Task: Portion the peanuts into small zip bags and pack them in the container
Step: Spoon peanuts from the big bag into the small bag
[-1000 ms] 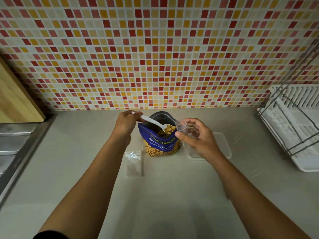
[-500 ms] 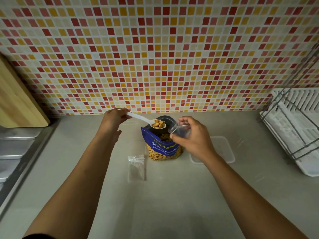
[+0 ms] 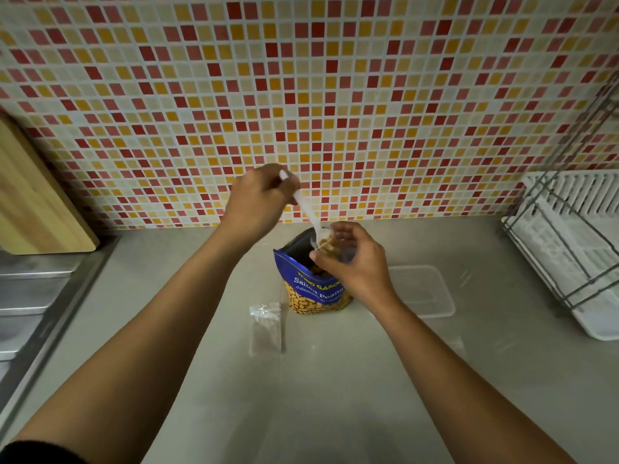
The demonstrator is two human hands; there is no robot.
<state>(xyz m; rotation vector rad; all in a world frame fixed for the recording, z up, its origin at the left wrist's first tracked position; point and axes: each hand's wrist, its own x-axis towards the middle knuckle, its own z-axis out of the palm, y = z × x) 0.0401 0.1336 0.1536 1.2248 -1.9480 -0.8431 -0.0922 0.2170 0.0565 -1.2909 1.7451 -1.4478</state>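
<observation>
A blue bag of salted peanuts (image 3: 315,289) stands open on the grey counter. My left hand (image 3: 258,204) grips a white plastic spoon (image 3: 310,214) by its handle, raised and tilted steeply down. The spoon's bowl dips into the mouth of a small clear zip bag (image 3: 331,246), which my right hand (image 3: 355,266) pinches just above the peanut bag. Peanuts show inside the small bag. Another small zip bag (image 3: 266,328) lies flat on the counter to the left of the peanut bag. A clear plastic container (image 3: 425,291) sits to the right, behind my right wrist.
A white dish rack with a wire frame (image 3: 569,249) stands at the right. A wooden cutting board (image 3: 37,202) leans on the tiled wall at the left, above a steel sink edge (image 3: 43,296).
My left hand lifted the spoon with peanuts out of the peanut bag, rose, and tipped it down into the small zip bag. My right hand kept the zip bag over the peanut bag.
</observation>
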